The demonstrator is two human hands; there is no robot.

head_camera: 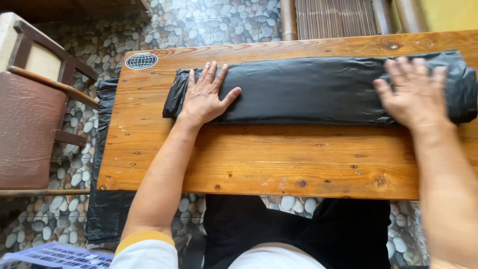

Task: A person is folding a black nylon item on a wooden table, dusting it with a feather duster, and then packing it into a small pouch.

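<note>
The left hand (205, 94) lies flat, fingers spread wide, palm down on the left end of a long folded black plastic sheet (308, 89). The right hand (416, 92) presses flat and open on the sheet's right end, slightly blurred. The sheet stretches between and under both hands across the far part of the wooden surface (259, 159). Bare wood lies nearer the body than the hands. A round globe sticker (141, 61) sits beyond the left hand. More black plastic (102, 164) hangs off the surface edge left of the left forearm, beside a brown chair (27, 129).
</note>
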